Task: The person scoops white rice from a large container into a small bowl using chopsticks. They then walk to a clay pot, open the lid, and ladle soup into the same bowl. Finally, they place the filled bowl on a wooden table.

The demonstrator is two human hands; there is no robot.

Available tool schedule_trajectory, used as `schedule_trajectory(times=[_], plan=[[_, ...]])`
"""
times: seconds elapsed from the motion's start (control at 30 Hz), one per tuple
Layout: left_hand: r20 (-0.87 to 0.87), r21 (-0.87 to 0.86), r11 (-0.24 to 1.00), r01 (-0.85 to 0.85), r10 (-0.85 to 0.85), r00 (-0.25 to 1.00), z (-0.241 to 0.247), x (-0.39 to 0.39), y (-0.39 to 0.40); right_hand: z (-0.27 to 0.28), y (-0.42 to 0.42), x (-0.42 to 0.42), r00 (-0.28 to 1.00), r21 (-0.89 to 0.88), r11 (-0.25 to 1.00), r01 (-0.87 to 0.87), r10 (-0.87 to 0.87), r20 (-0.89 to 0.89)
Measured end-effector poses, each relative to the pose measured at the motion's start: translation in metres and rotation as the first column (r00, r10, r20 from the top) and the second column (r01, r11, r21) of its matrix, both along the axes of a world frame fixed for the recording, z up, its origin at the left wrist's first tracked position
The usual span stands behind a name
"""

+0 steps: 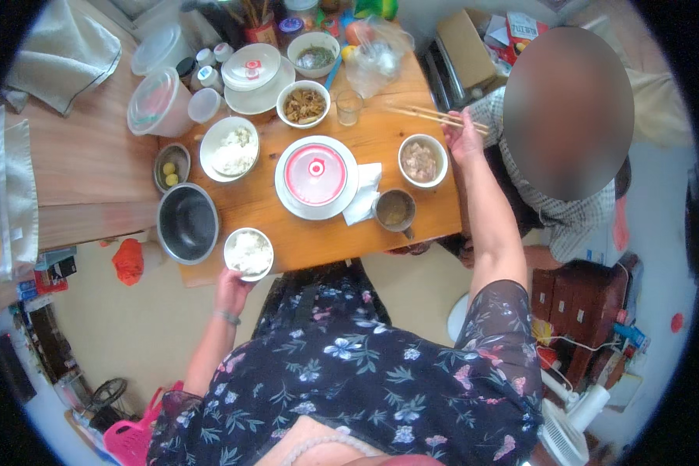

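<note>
My left hand point(234, 289) grips a small white bowl of rice point(249, 254) at the front left table edge. In my right hand point(467, 140), stretched out past the right table edge, are wooden chopsticks point(422, 113); their tips point left over the table. The chopsticks' other ends lie close to a seated person's checked sleeve point(489, 110). Below my right hand, a white bowl of meat in broth point(420, 161) stands near the right edge. A metal mug of brownish liquid point(394, 209) sits in front of that bowl, next to a white napkin point(364, 195).
A lidded bowl point(316, 169) on a plate occupies the middle of the wooden table point(303, 244). A larger rice bowl point(229, 149), a dark pot point(187, 223), a brown-food bowl point(303, 105) and a drinking glass point(349, 108) stand around it. A person point(559, 221) sits at the right.
</note>
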State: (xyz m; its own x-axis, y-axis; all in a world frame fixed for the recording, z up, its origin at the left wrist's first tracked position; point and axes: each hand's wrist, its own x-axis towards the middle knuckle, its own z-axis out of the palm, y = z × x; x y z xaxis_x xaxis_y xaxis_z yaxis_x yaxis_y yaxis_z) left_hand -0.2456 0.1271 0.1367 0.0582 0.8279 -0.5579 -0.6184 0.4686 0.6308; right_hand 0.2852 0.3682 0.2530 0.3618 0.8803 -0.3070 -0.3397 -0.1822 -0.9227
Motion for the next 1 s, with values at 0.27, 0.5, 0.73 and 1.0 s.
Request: schedule_trajectory(times=[0.27, 0.5, 0.73, 1.0], plan=[[0.064, -0.014, 0.997, -0.07, 0.071, 0.995, -0.004, 0.001, -0.009, 0.003, 0.028, -0.02, 0.983, -0.364, 0.919, -0.151, 0.177, 0.041], [0.098, -0.022, 0.998, -0.064, 0.066, 0.993, -0.002, -0.006, -0.009, 0.016, 0.034, -0.031, 0.944, -0.512, 0.83, -0.22, 0.314, 0.105], [0.089, 0.016, 0.999, -0.041, 0.04, 0.995, -0.005, -0.007, -0.001, 0.014, 0.008, -0.026, 0.959, -0.325, 0.937, -0.125, 0.199, 0.203], [0.042, -0.017, 1.0, -0.007, 0.008, 0.999, -0.006, -0.006, 0.005, -0.04, -0.13, 0.007, 0.881, -0.086, 0.877, 0.473, -0.47, 0.056]])
